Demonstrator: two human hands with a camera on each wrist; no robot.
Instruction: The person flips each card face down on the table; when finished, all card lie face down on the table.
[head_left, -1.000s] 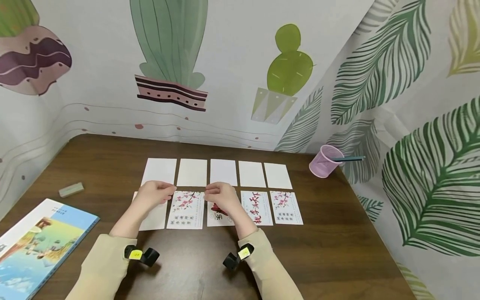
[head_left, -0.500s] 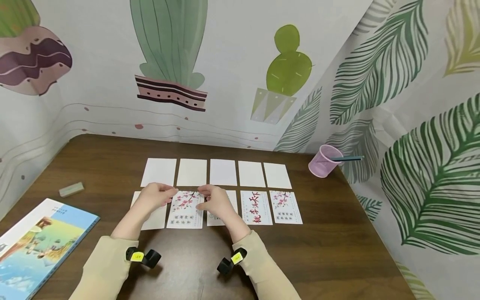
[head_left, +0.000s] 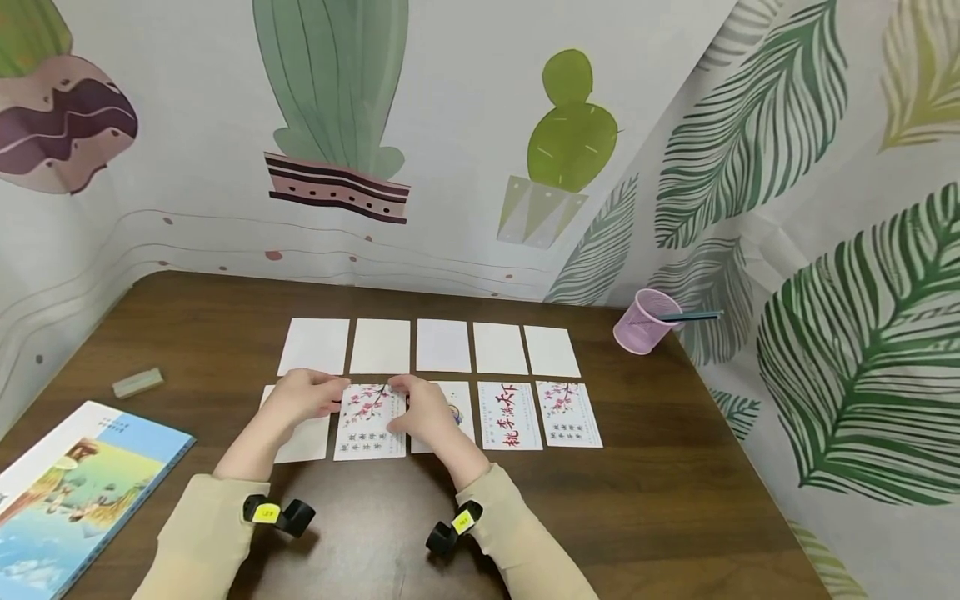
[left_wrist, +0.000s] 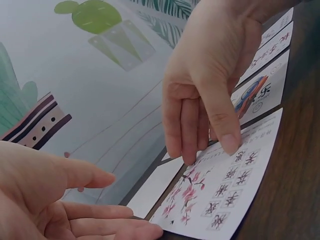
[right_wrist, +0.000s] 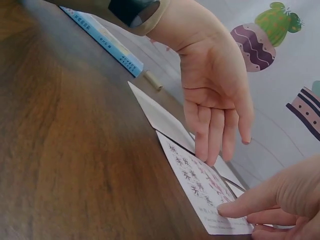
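A white card with pink blossoms and rows of characters [head_left: 367, 429] lies second in the near row, its edge looking slightly bowed in the left wrist view. On its right part rests the thumb of my right hand [head_left: 429, 410], with the fingers at its far right corner, pinching that side. My left hand [head_left: 300, 396] has its fingers extended to the card's left edge, thumb held apart above. Under the left hand is a blank card [head_left: 303, 442], partly covered. To the right, a card with a colourful picture [left_wrist: 270, 90] is partly hidden by my right hand.
A far row of several blank cards [head_left: 381, 346] runs behind. Two more printed cards [head_left: 510, 417] lie right of my hands. A pink cup [head_left: 641, 327] with pencils stands at the back right; an eraser-like block [head_left: 138, 382] and a book [head_left: 97, 492] lie left.
My right hand has moved left from the picture card to the blossom card's right side, thumb coming down on it. My left hand stays at that card's left edge.
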